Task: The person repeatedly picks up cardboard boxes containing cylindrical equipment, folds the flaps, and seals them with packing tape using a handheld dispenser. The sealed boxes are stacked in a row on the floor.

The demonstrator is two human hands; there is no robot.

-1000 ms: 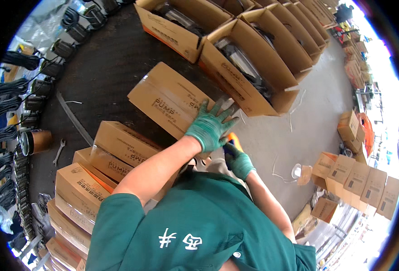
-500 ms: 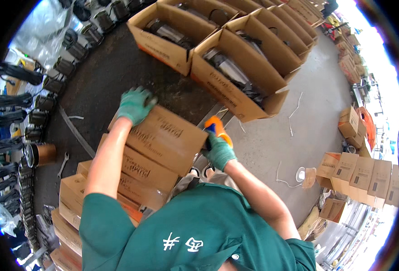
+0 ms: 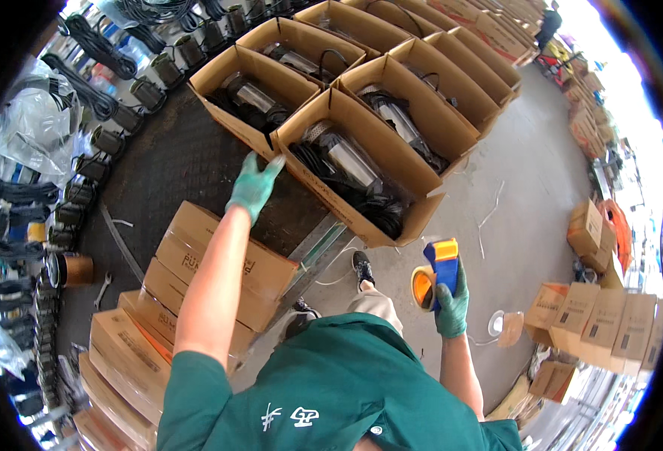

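green gloves [image 3: 254,188], blue-and-orange tape dispenser [image 3: 438,272], brown cardboard boxes [image 3: 361,169]

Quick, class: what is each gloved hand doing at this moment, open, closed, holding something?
Left hand: open, fingers reaching to the flap of the open cardboard box, apparently touching it.
Right hand: closed around the tape dispenser.

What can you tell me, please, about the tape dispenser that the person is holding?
The tape dispenser is a hand-held tape gun with a blue body and an orange part beside the roll of tan packing tape mounted on it. The right hand, in a green glove, grips its handle and holds it upright in the air, above the grey floor and just off the near corner of an open cardboard box. Nothing else touches it.
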